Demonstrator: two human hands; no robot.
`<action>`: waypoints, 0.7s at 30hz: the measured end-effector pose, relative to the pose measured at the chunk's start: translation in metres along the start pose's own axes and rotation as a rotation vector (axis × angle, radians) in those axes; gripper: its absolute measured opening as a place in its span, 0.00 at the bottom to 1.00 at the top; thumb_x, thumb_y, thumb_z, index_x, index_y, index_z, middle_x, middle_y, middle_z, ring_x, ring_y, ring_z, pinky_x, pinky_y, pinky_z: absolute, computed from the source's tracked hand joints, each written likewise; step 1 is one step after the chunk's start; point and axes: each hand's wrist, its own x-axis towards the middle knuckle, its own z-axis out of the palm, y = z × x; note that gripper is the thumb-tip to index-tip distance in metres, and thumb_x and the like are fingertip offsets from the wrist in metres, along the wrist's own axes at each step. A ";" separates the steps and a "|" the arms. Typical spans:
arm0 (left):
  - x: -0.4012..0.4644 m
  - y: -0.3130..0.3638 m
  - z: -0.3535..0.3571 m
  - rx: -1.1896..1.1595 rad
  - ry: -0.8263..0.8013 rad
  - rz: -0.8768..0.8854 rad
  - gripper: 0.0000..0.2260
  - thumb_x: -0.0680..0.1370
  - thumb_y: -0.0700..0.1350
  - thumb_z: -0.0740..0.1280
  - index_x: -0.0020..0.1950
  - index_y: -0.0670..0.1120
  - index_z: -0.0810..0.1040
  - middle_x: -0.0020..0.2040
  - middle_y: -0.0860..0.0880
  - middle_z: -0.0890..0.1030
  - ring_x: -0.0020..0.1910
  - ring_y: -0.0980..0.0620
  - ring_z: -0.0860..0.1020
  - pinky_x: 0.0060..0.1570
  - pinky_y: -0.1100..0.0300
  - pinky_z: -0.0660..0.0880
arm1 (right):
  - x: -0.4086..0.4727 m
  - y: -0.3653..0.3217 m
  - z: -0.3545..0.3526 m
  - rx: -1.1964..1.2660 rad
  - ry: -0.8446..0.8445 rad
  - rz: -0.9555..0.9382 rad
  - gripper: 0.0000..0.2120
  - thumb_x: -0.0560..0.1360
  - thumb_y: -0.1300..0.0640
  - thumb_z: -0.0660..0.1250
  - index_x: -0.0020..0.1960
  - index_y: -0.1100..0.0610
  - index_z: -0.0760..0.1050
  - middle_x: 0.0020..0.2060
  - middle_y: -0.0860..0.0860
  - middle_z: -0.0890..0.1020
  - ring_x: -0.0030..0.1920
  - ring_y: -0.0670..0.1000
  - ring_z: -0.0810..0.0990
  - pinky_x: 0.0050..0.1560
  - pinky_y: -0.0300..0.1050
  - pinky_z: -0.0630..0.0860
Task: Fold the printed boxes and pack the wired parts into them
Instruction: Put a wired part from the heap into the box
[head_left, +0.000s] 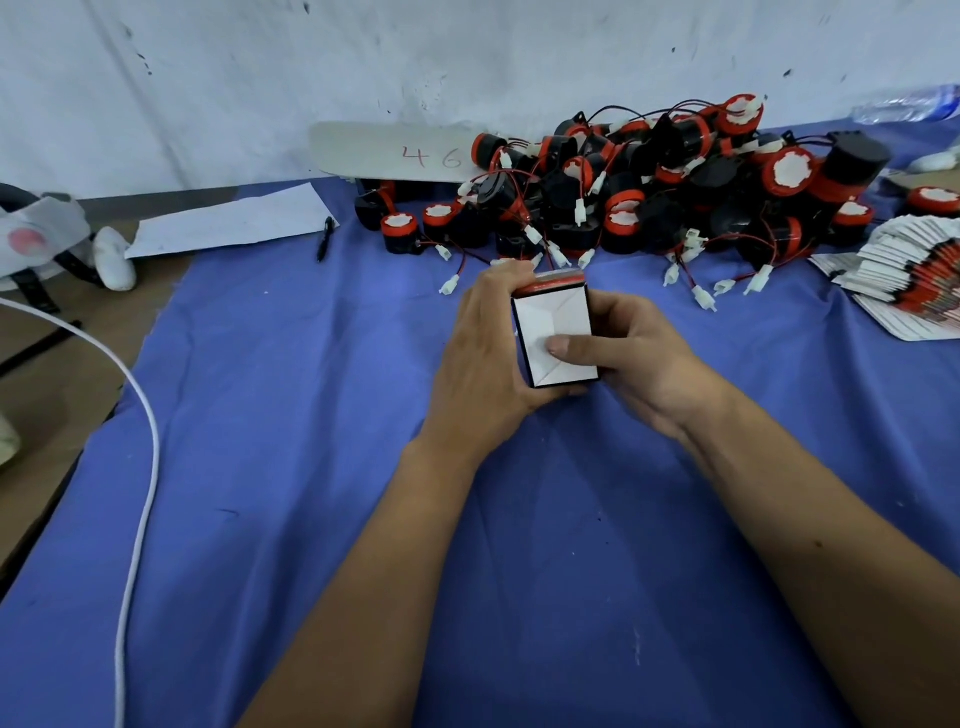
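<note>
Held over the blue cloth (322, 467), near its middle and just in front of the parts pile: one box (553, 335), white folded end up toward the camera, red printed edge at the far side. Clasped on its left side by the left hand (480, 358), fingers curled close together round the far top edge, palm against the side wall. Gripped on its right side by the right hand (634, 358), thumb (563, 345) pressed flat on the white flaps near the centre, remaining fingers wrapped behind the box and mostly hidden. Flaps closed in a crossed, envelope-like pattern, dark edges showing along the left and bottom. Beyond the box, heaped against the white wall: parts (649, 192), black and red round bodies with white centres, red and black wires trailing white connectors onto the cloth. To the right of the pile, touching the cloth edge of the view: flat boxes (904, 280) fanned in a stack, red and white print showing. At the far left, on the cloth's edge: paper sheet (228, 223) with a pen (326, 239) just beside it. Behind the pile, leaning at the wall: card (395, 153) marked 46. Along the left, curving down the cloth: white cord (143, 467). Top right corner: plastic bottle (909, 106), lying on its side.
</note>
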 end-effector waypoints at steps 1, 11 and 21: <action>0.000 0.000 0.001 0.005 0.005 0.000 0.43 0.64 0.55 0.84 0.72 0.56 0.64 0.70 0.52 0.72 0.67 0.52 0.73 0.58 0.61 0.75 | 0.000 0.000 0.000 0.018 0.002 0.003 0.22 0.70 0.65 0.73 0.62 0.68 0.77 0.57 0.66 0.82 0.55 0.62 0.82 0.60 0.64 0.76; 0.000 -0.023 -0.004 0.153 -0.174 -0.225 0.39 0.67 0.43 0.78 0.76 0.49 0.68 0.80 0.46 0.53 0.80 0.46 0.54 0.72 0.60 0.66 | -0.008 -0.006 0.003 -1.029 0.240 -0.351 0.12 0.70 0.63 0.75 0.51 0.53 0.79 0.40 0.48 0.83 0.43 0.52 0.81 0.49 0.47 0.73; 0.004 -0.009 0.005 -0.223 0.010 -0.446 0.07 0.82 0.42 0.66 0.61 0.46 0.75 0.50 0.54 0.84 0.48 0.60 0.81 0.48 0.60 0.79 | -0.007 -0.006 0.027 -1.541 -0.068 -0.192 0.09 0.78 0.58 0.61 0.54 0.52 0.79 0.50 0.47 0.84 0.57 0.53 0.79 0.74 0.59 0.59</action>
